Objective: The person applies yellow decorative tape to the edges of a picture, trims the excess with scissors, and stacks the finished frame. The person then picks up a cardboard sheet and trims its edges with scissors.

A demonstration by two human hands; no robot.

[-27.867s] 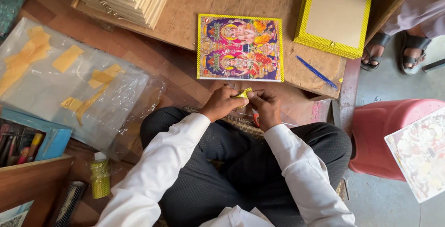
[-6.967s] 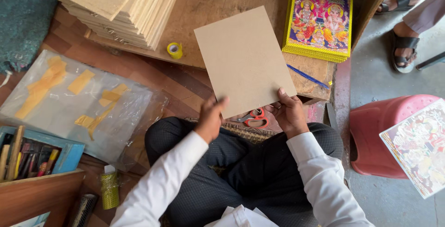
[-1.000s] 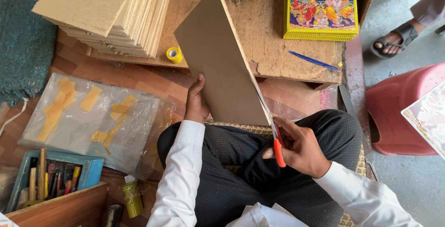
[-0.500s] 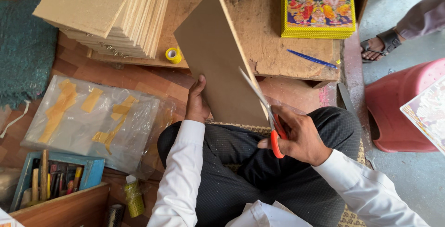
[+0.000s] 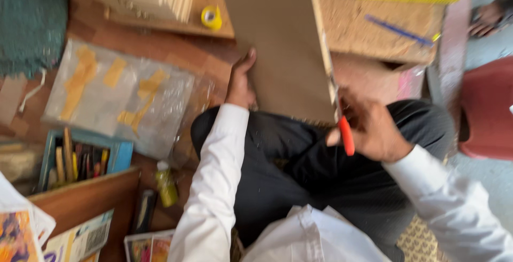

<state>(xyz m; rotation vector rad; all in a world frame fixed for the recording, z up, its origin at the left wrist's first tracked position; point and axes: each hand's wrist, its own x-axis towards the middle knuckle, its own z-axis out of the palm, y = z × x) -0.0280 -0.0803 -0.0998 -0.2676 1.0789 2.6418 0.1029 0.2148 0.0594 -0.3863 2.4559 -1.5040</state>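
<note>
The left hand point(image 5: 240, 83) holds the brown board point(image 5: 283, 48) by its left edge, its grip closed on it. The board stands tilted over the person's lap, in front of the low wooden surface point(image 5: 368, 32). The right hand point(image 5: 374, 131) has its grip clenched around a red-handled cutter point(image 5: 346, 135), which touches the board's right edge. A yellow tape roll point(image 5: 211, 17) lies on the surface.

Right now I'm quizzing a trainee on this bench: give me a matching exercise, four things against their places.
1 flat brown board
2 red-handled cutter
3 small yellow tape roll
4 blue tray of tools

a in right hand
b on wooden worktop, by stacked boards
c on floor, lower left
d held by left hand

Pairs: 1-d, 2-a, 3-b, 4-c
</note>
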